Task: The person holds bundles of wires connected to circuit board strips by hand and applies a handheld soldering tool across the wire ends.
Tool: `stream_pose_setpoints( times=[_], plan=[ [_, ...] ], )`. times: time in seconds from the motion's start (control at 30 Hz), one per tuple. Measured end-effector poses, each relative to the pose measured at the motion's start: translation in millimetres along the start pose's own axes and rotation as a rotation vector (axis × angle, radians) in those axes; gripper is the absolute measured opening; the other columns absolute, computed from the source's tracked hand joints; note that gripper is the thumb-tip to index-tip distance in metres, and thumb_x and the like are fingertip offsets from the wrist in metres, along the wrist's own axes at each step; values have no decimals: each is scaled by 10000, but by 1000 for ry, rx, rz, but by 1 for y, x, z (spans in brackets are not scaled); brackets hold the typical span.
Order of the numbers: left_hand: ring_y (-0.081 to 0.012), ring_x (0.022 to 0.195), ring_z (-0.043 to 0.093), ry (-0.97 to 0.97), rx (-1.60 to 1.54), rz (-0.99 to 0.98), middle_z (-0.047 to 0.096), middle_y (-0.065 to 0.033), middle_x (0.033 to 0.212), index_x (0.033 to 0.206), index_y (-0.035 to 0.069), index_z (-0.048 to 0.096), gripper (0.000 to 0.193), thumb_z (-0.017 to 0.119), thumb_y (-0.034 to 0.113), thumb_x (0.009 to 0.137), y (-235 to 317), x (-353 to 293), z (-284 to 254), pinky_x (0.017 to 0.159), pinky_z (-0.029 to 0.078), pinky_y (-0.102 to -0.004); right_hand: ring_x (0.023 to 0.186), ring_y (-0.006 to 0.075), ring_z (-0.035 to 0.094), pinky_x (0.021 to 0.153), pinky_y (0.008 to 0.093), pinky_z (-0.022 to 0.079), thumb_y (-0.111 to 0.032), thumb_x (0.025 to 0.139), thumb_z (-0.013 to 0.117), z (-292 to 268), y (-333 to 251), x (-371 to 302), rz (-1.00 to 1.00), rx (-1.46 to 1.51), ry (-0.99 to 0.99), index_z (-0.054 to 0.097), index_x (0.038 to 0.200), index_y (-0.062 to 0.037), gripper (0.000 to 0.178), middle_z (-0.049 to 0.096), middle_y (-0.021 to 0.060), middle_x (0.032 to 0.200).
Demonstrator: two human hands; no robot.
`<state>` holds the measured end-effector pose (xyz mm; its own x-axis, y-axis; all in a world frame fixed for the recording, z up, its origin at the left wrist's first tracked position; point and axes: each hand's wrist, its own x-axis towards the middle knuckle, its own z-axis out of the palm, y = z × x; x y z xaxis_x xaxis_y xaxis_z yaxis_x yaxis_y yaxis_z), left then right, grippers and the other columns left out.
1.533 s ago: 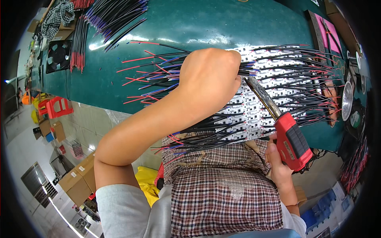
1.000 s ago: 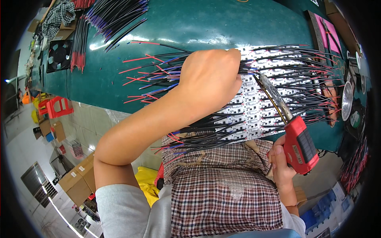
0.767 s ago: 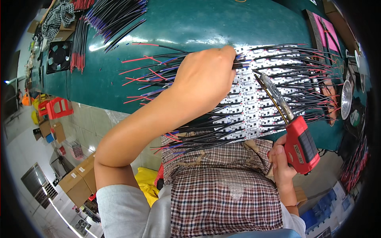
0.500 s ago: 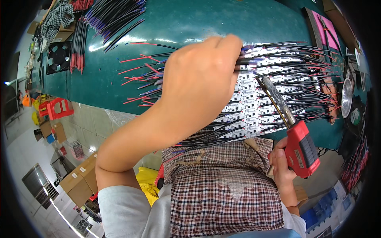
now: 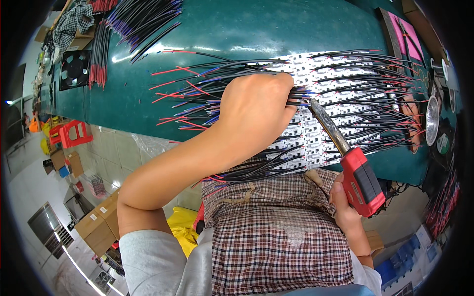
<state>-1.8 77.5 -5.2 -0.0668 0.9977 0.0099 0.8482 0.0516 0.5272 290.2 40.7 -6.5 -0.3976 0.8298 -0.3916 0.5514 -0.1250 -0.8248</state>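
Observation:
My left hand (image 5: 256, 106) is closed round a bunch of black wires (image 5: 298, 93), their bare or blue-marked ends sticking out to its right, over a panel of white circuit boards (image 5: 310, 143). My right hand (image 5: 345, 207) grips the red and black handle of a soldering iron (image 5: 363, 182). The iron's tip meets or nearly meets the wire ends; which of the two I cannot tell. Rows of black wires with red ends (image 5: 365, 118) stretch out from the boards' right side. More wires lie left of my hand, and it hides part of them.
A heap of black wires (image 5: 143, 22) lies at the far left of the green table (image 5: 256, 24), near a black fan (image 5: 74, 70). A pink pad (image 5: 407, 39) with a tool is at the far right. A metal reflector dish (image 5: 431, 121) stands at the right edge.
My left hand has moved nearer to me with the wires, uncovering the boards' far rows. The soldering iron has shifted left and slightly nearer, its tip following to the wire ends.

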Motion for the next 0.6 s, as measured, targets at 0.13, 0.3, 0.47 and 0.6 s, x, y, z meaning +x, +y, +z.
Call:
stream_pose_setpoints(
  times=[0.13,0.3,0.47,0.6],
  plan=[
    [-354,669,643,-15,15,-6,658,-165,729,778,13,638,157,711,150,752,1,1,0,606,505,-436,732,233,657,647,343,508,-49,838,699,4,-2,0,22,9,10,662,957,-4,133,674,106,865],
    [-357,670,639,-26,38,17,651,-162,717,755,18,624,151,712,139,733,3,1,-1,603,505,-437,730,239,651,651,349,505,-58,839,700,9,-6,3,53,86,61,668,981,-5,155,671,110,852],
    [-355,671,640,-18,55,30,644,-162,705,736,19,611,163,721,138,718,4,3,0,605,505,-439,760,244,656,678,342,513,-51,837,692,3,0,2,-35,-17,-11,671,1021,4,192,669,121,874],
    [-356,670,641,-28,61,39,643,-163,700,729,15,606,176,727,142,712,4,3,-1,608,506,-441,755,250,652,660,345,510,-38,828,687,8,-5,5,-92,-9,36,665,1004,13,184,660,135,897]
  ],
)
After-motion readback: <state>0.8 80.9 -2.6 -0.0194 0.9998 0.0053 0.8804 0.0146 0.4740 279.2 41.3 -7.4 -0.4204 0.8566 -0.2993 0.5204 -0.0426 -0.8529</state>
